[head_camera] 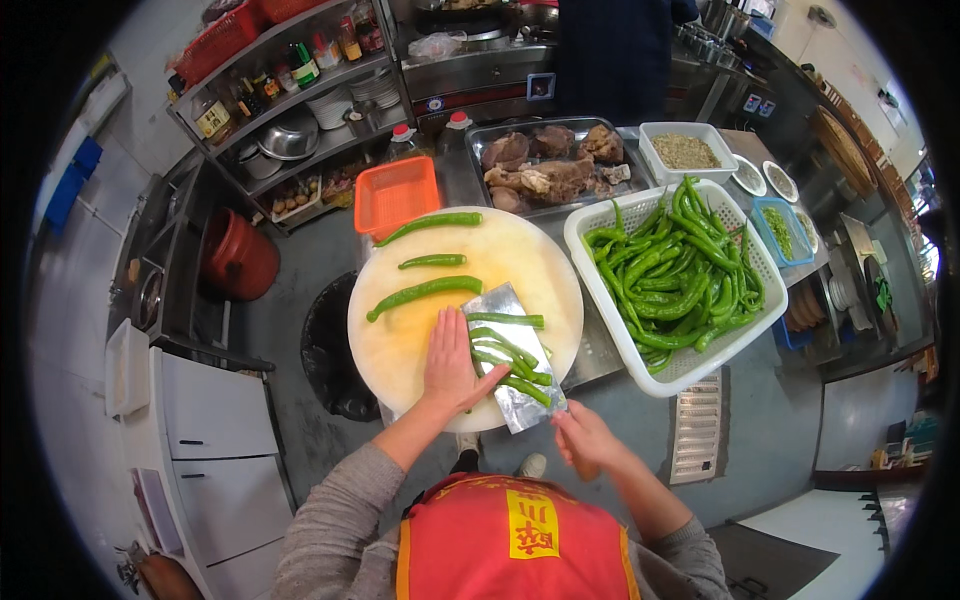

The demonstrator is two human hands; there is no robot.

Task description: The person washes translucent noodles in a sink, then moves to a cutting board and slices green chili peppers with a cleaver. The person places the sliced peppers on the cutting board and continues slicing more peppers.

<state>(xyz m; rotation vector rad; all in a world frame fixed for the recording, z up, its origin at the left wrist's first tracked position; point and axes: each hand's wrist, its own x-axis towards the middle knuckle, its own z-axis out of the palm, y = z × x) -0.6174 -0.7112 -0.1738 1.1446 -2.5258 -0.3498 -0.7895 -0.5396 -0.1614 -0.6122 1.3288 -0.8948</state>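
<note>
My right hand grips the wooden handle of a Chinese cleaver, whose wide blade lies flat over the lower right of a round cutting board. Several green chili peppers rest on the blade. Beside its left edge my left hand is flat, fingers together, with the thumb reaching over the blade by the peppers. Whether its palm covers anything is hidden. Further up the board lie a long curved pepper, a short one and another long one.
A white plastic basket of green peppers stands right of the board. Behind are an orange basket, a metal tray of cooked meat and a white tub. A black bin is at left. A person in dark clothing stands beyond.
</note>
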